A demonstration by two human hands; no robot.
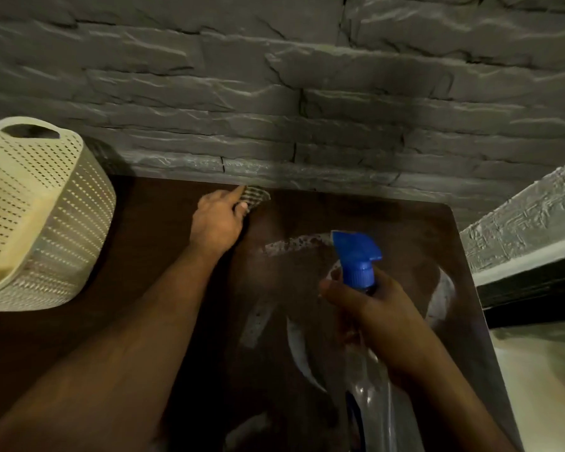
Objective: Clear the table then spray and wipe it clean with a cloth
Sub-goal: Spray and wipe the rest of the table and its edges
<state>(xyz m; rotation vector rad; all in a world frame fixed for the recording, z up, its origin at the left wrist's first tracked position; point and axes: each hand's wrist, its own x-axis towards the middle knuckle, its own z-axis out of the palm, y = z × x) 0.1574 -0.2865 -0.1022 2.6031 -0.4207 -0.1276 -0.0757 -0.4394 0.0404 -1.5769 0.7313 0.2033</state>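
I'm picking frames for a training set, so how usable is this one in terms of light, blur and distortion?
Head view: dim overall; the dark table shows pale wet glare streaks. The cloth under the left hand is soft with blur, as is the bright area at lower right. Wide-angle bending curves the basket and wall lines. The spray bottle in the right hand stays fairly sharp.
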